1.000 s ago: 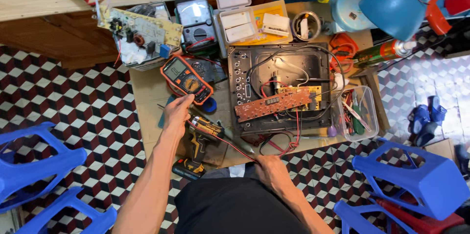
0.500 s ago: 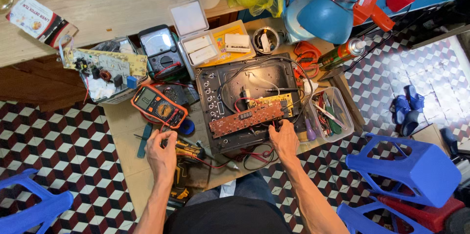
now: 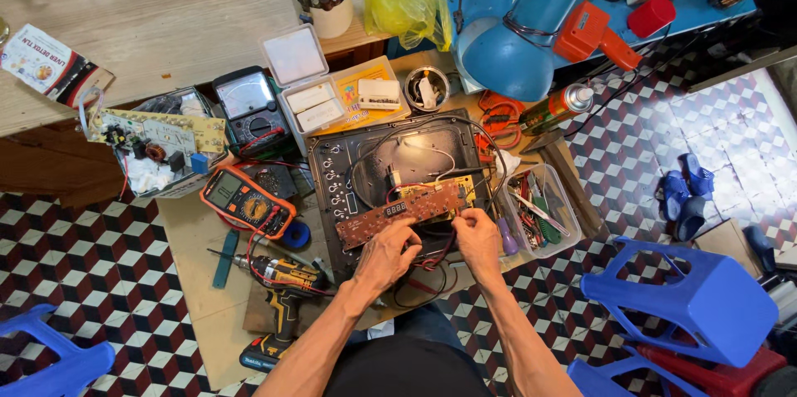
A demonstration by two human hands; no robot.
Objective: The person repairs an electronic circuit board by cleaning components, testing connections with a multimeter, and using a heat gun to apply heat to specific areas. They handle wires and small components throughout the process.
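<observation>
A: Head view: what's different from a second ago?

B: The left hand (image 3: 388, 254) is no longer by the drill (image 3: 278, 276); it is now sitting at the brown board (image 3: 405, 211). The right hand (image 3: 477, 237) is also there now. Looks like both are working on the board.

A: Grips?

B: Left fingers are curling around the board's near edge, gripping it. Right fingers are pinching at its right end; can't tell if it's the board or a wire.

A: Board position?

B: It's lying over the open black casing (image 3: 415, 156), long axis running left-right, right end tilting up-frame. The orange meter (image 3: 246, 202) is lying untouched, left of it.
</observation>
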